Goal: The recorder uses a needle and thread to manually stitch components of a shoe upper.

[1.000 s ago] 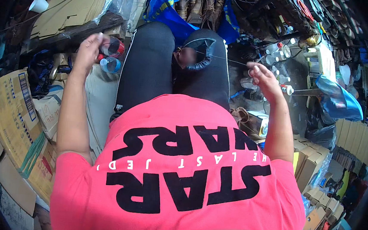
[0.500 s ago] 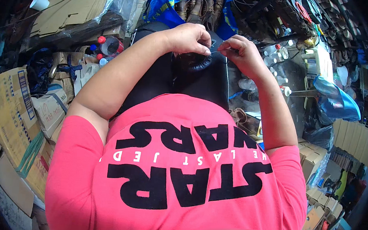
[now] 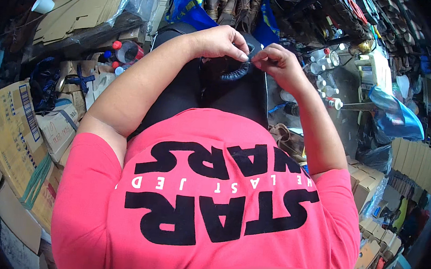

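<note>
A dark piece with a padded, gathered rim, shoe-like in shape, rests between my thighs over black trousers. My left hand is above its left side, with thumb and forefinger pinched together. Close beside it, my right hand also pinches, fingertips almost meeting those of the left. Whatever lies between the fingertips is too fine to make out now. The far part of the dark piece is partly hidden behind my left hand.
Beyond my knees stands a blue bag holding brown shoes. Plastic bottles stand to the right and a red-capped bottle to the left. Cardboard boxes crowd the left side. A brown shoe lies by my right thigh.
My right hand has shifted slightly left, closing the gap to my left hand. The thin strand seen between them earlier no longer shows clearly. More of the dark piece's rim is visible.
</note>
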Motion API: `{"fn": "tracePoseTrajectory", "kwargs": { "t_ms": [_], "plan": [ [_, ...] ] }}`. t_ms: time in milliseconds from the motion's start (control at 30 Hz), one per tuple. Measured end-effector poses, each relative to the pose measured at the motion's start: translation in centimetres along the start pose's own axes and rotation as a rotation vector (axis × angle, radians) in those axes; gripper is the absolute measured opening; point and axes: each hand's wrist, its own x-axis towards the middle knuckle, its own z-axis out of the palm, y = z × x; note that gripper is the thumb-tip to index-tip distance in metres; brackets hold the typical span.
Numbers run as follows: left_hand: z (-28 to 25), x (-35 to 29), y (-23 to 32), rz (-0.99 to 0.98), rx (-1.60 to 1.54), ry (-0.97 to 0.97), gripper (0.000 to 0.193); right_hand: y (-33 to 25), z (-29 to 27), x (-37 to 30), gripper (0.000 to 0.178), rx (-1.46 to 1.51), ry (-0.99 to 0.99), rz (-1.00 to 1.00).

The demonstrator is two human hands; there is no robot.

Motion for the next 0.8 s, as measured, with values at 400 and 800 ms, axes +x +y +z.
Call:
{"fn": "tracePoseTrajectory", "kwargs": {
  "t_ms": [400,800],
  "plan": [
    [-0.2,0.3,-0.4,0.004,0.016,-0.130,0.031,0.0,2.0,-2.9,0.019,-0.146,0.189,-0.082],
    [-0.1,0.2,1.3,-0.055,0.133,-0.205,0.030,-3.9,0.7,-2.0,0.028,-0.756,-0.029,-0.200]
  ]
}}
